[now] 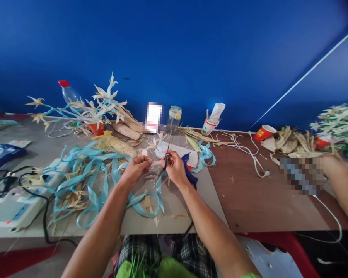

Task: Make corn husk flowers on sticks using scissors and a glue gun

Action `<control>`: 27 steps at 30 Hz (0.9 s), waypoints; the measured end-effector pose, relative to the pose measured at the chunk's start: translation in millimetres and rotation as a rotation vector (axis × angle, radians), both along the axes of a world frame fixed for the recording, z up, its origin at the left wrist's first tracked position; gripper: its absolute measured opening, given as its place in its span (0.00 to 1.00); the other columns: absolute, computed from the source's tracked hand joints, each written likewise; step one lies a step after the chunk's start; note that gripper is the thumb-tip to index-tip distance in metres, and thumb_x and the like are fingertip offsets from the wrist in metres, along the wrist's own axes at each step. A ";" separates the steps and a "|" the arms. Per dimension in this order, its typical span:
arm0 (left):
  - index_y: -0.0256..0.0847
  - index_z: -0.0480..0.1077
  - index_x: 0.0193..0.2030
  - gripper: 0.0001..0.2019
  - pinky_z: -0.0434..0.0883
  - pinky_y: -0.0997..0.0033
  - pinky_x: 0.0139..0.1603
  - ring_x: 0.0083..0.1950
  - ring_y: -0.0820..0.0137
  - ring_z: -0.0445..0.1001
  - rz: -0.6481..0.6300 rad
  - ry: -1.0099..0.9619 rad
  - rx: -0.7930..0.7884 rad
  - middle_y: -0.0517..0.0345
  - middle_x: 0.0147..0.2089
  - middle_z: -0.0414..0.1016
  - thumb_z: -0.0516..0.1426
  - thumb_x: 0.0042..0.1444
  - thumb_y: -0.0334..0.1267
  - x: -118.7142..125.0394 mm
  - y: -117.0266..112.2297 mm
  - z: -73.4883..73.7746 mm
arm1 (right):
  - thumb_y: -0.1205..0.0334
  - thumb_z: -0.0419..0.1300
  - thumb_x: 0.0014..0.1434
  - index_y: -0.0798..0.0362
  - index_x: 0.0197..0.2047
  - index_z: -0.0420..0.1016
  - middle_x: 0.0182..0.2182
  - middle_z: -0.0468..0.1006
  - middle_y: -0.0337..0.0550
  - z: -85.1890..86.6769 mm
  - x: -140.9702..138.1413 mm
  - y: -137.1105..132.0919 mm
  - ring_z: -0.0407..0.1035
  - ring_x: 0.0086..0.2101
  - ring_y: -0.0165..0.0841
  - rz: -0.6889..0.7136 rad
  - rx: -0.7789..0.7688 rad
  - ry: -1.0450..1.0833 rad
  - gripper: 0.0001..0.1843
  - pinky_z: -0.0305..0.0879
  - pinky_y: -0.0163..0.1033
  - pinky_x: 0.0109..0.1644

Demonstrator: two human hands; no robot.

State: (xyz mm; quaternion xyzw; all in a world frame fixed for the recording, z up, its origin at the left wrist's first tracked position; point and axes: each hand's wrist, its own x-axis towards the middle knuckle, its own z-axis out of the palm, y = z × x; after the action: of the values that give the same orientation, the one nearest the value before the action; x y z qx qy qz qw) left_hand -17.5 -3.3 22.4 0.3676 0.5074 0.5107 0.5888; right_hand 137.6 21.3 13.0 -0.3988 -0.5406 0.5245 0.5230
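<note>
My right hand (174,166) is closed around a pair of scissors (166,161), with dark handles in the fingers and thin blades pointing up and away. Close beside it, my left hand (137,168) pinches a small pale piece that looks like dried corn husk; the fingers partly hide it. A blue glue gun (190,172) lies just right of my right wrist, partly covered by it. Light blue ribbon (97,189) is heaped left of and below my hands, mixed with husk scraps. Behind the hands, a white round item (161,151) rests on the table.
Husk flowers on blue stems (103,98) stand in a red cup (97,128) at the left. A power strip (20,208) and another glue gun (5,156) lie there too. A glass jar (174,117) stands behind. At the right, another person's hand (335,168) is near a blurred device.
</note>
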 end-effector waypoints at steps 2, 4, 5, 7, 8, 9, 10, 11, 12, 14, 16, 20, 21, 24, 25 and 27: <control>0.34 0.69 0.25 0.13 0.56 0.82 0.21 0.19 0.83 0.57 -0.004 -0.034 0.000 0.66 0.20 0.61 0.65 0.39 0.40 0.2 -0.6 1.2 | 0.63 0.63 0.42 0.54 0.43 0.65 0.26 0.72 0.35 -2.1 0.0 1.3 0.66 0.26 0.27 -0.003 -0.023 0.028 0.22 0.63 0.34 0.32; 0.34 0.69 0.27 0.12 0.57 0.82 0.22 0.18 0.85 0.56 0.013 -0.107 0.017 0.67 0.20 0.61 0.65 0.40 0.39 -0.4 -0.9 1.5 | 0.63 0.63 0.41 0.54 0.42 0.66 0.25 0.72 0.34 -3.0 0.3 1.8 0.65 0.25 0.27 0.004 -0.042 0.055 0.22 0.63 0.33 0.32; 0.34 0.69 0.28 0.12 0.58 0.81 0.22 0.18 0.85 0.55 0.023 -0.149 0.032 0.67 0.20 0.61 0.65 0.40 0.38 -0.7 -0.9 1.2 | 0.64 0.63 0.41 0.54 0.42 0.66 0.24 0.71 0.33 -3.2 0.4 1.7 0.65 0.25 0.26 0.004 -0.050 0.065 0.22 0.62 0.33 0.31; 0.34 0.70 0.30 0.12 0.59 0.81 0.22 0.18 0.85 0.56 0.039 -0.231 0.055 0.67 0.21 0.63 0.65 0.40 0.37 -0.8 -0.5 0.1 | 0.64 0.63 0.42 0.54 0.41 0.66 0.23 0.71 0.33 -3.3 -0.2 1.2 0.65 0.24 0.26 -0.011 -0.058 0.088 0.21 0.62 0.33 0.30; 0.34 0.69 0.30 0.12 0.59 0.81 0.22 0.18 0.85 0.56 0.047 -0.269 0.058 0.66 0.22 0.63 0.65 0.41 0.36 -0.3 -0.1 -0.9 | 0.64 0.63 0.42 0.54 0.41 0.66 0.23 0.71 0.33 -3.4 -0.9 0.8 0.65 0.24 0.26 -0.029 -0.057 0.100 0.21 0.62 0.33 0.30; 0.34 0.69 0.30 0.11 0.60 0.81 0.22 0.18 0.85 0.57 0.056 -0.306 0.053 0.66 0.22 0.64 0.65 0.41 0.35 0.4 0.3 -2.1 | 0.64 0.62 0.42 0.54 0.41 0.66 0.24 0.71 0.33 -3.7 -1.8 0.4 0.65 0.24 0.26 -0.054 -0.052 0.111 0.21 0.61 0.32 0.30; 0.35 0.68 0.29 0.11 0.60 0.81 0.23 0.18 0.85 0.57 0.066 -0.341 0.041 0.65 0.22 0.64 0.65 0.41 0.35 1.4 0.9 -3.5 | 0.63 0.62 0.42 0.54 0.41 0.66 0.24 0.71 0.33 -4.1 -2.9 0.0 0.65 0.24 0.26 -0.078 -0.046 0.120 0.20 0.62 0.32 0.30; 0.35 0.67 0.29 0.11 0.61 0.81 0.23 0.18 0.85 0.57 0.075 -0.373 0.025 0.65 0.22 0.65 0.65 0.41 0.34 2.6 1.5 -5.0 | 0.63 0.62 0.42 0.54 0.41 0.66 0.24 0.71 0.33 -4.5 -4.2 -0.4 0.65 0.24 0.26 -0.099 -0.040 0.125 0.20 0.62 0.33 0.30; 0.35 0.67 0.29 0.11 0.62 0.80 0.24 0.18 0.85 0.57 0.081 -0.400 0.005 0.65 0.22 0.66 0.65 0.41 0.34 3.7 2.2 -6.5 | 0.63 0.62 0.42 0.54 0.41 0.66 0.24 0.71 0.34 -4.8 -5.6 -0.9 0.65 0.24 0.27 -0.114 -0.035 0.126 0.20 0.62 0.33 0.30; 0.35 0.65 0.28 0.12 0.62 0.80 0.23 0.17 0.84 0.57 0.094 -0.438 -0.022 0.65 0.22 0.66 0.65 0.41 0.34 5.5 3.6 -9.3 | 0.62 0.62 0.42 0.54 0.41 0.65 0.24 0.71 0.34 -4.9 -8.0 -2.3 0.65 0.25 0.27 -0.116 -0.028 0.107 0.21 0.63 0.33 0.31; 0.36 0.65 0.28 0.13 0.61 0.80 0.23 0.17 0.84 0.57 0.123 -0.457 -0.015 0.67 0.21 0.64 0.66 0.41 0.34 5.9 4.9 -11.1 | 0.61 0.62 0.43 0.54 0.42 0.65 0.25 0.71 0.35 -3.8 -9.4 -4.3 0.65 0.25 0.27 -0.085 -0.028 0.064 0.21 0.63 0.33 0.32; 0.36 0.64 0.26 0.14 0.60 0.80 0.22 0.18 0.84 0.59 0.285 -0.375 0.112 0.67 0.21 0.63 0.66 0.40 0.38 1.4 7.3 -12.4 | 0.60 0.62 0.43 0.54 0.43 0.65 0.25 0.70 0.35 -1.6 -8.0 -9.1 0.63 0.25 0.26 0.018 -0.026 -0.040 0.22 0.61 0.32 0.29; 0.36 0.64 0.26 0.14 0.59 0.80 0.22 0.18 0.83 0.60 0.325 -0.322 0.148 0.67 0.21 0.63 0.65 0.41 0.40 -0.5 8.0 -12.9 | 0.60 0.62 0.44 0.55 0.43 0.65 0.26 0.70 0.36 -1.9 -6.9 -10.2 0.64 0.25 0.27 0.047 -0.020 -0.069 0.22 0.61 0.32 0.30; 0.37 0.65 0.25 0.14 0.56 0.80 0.20 0.18 0.82 0.59 0.402 -0.165 0.209 0.67 0.18 0.62 0.64 0.43 0.42 -6.3 9.7 -15.1 | 0.59 0.62 0.45 0.55 0.44 0.66 0.28 0.71 0.38 -6.3 -2.9 -11.6 0.65 0.27 0.28 0.125 0.034 -0.210 0.21 0.62 0.33 0.32; 0.37 0.65 0.25 0.14 0.55 0.80 0.20 0.17 0.82 0.59 0.414 -0.129 0.212 0.67 0.18 0.61 0.63 0.43 0.43 -7.8 10.1 -15.8 | 0.59 0.61 0.46 0.55 0.44 0.67 0.28 0.71 0.38 -8.5 -1.5 -11.4 0.65 0.28 0.28 0.142 0.063 -0.272 0.20 0.62 0.33 0.32; 0.37 0.65 0.25 0.13 0.54 0.80 0.20 0.17 0.82 0.58 0.420 -0.078 0.204 0.66 0.17 0.61 0.62 0.45 0.44 -9.9 10.1 -16.4 | 0.58 0.61 0.48 0.54 0.44 0.68 0.28 0.72 0.39 -12.7 1.0 -10.5 0.66 0.29 0.29 0.158 0.126 -0.390 0.19 0.63 0.33 0.33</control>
State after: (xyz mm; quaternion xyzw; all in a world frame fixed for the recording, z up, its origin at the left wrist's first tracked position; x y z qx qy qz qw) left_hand -27.5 6.8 6.1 0.2917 0.4954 0.6843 0.4487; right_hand 138.6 10.8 0.3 -0.4156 -0.6928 0.4420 0.3898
